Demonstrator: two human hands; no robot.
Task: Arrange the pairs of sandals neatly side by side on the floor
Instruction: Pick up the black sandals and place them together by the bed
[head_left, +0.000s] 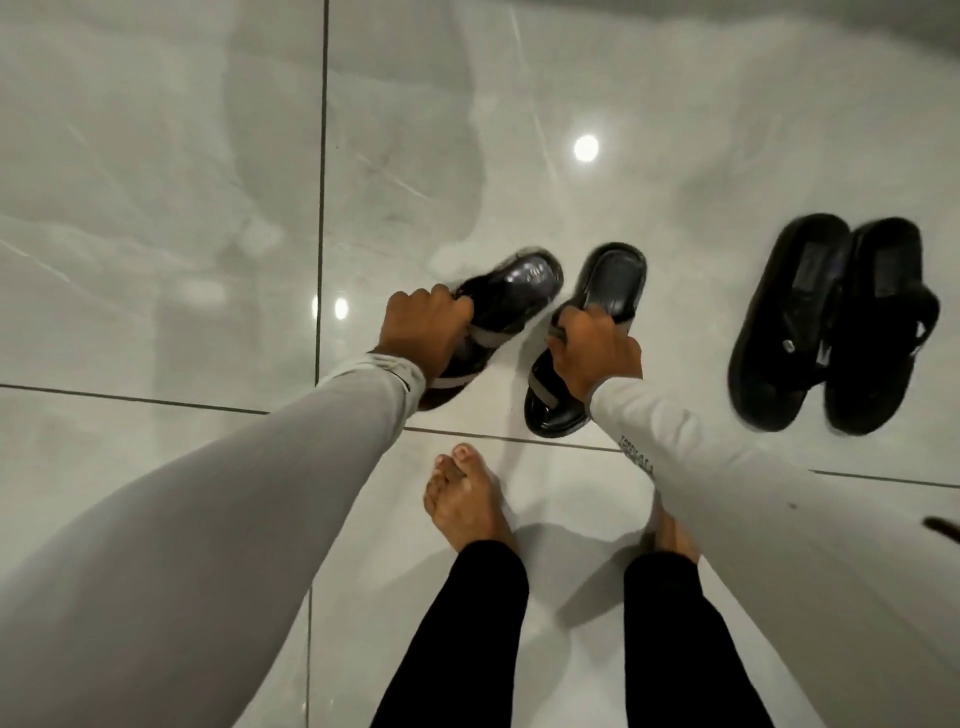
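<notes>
my left hand (423, 325) and right hand (592, 348) each close a grip on one glossy black sandal (511, 291), (610, 280) by its straps, angling them parallel on the tiled floor (156, 208), near the finished pair (826, 322) at right.

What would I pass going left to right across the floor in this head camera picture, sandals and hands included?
Left hand gripping a shiny black sandal → right hand gripping its matching sandal → a matte black pair lying side by side: its left sandal, then its right sandal.
</notes>
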